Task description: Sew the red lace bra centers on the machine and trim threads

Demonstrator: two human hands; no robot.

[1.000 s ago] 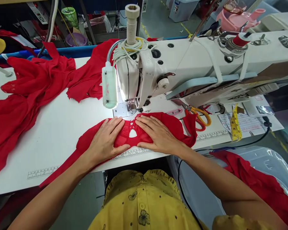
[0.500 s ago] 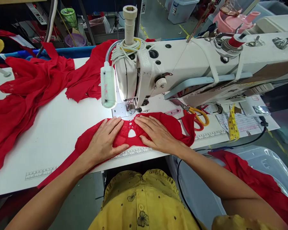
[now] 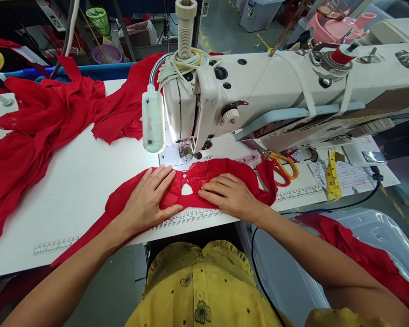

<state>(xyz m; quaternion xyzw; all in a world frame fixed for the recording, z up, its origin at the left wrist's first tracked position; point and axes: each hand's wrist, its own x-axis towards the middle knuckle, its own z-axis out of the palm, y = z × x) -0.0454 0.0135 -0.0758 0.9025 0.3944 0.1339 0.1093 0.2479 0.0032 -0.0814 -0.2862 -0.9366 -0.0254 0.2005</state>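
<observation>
A red lace bra [image 3: 204, 175] lies spread along the front edge of the white sewing table, with a small cut-out at its centre. My left hand [image 3: 150, 195] rests flat on the left cup, fingers stretched out and the thumb apart. On the right cup lies my right hand [image 3: 230, 195], its palm down and its fingers slightly bent but extended, pressing on the cloth. Just behind the bra is the presser foot [image 3: 185, 150] of the sewing machine [image 3: 204, 95]; the cloth is in front of it, not under it.
Orange-handled scissors [image 3: 282, 165] and a yellow tape measure [image 3: 332, 177] lie to the right. Red fabric [image 3: 54, 118] is heaped on the left of the table [image 3: 78, 195]. A clear plastic bin [image 3: 286, 268] stands below at the right, with red cloth over it. A lamp [image 3: 153, 120] hangs beside the needle area.
My right hand has slid a little to the right and toward me, off the lace near the centre, its fingers drawn closer together. My left hand stays in place.
</observation>
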